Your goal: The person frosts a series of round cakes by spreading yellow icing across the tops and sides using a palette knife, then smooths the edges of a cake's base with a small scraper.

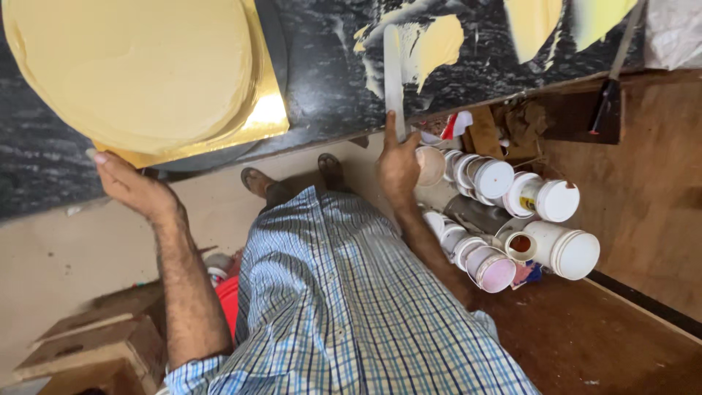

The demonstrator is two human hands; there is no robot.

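Observation:
A round cream-covered cake (131,69) sits on a gold board (267,110) on the black marbled counter (322,66). My left hand (131,186) touches the board's near edge from below with its fingers apart. My right hand (397,164) grips the handle of a long flat spatula (393,69), whose blade lies on the counter and is coated with cream. Smears of yellowish cream (439,40) lie beside the blade.
Several white tubs and jars (541,197) lie stacked under the counter at the right, one with pink contents (496,272). A second tool with a dark handle (605,102) rests at the counter's right edge. Wooden boxes (95,347) stand at lower left.

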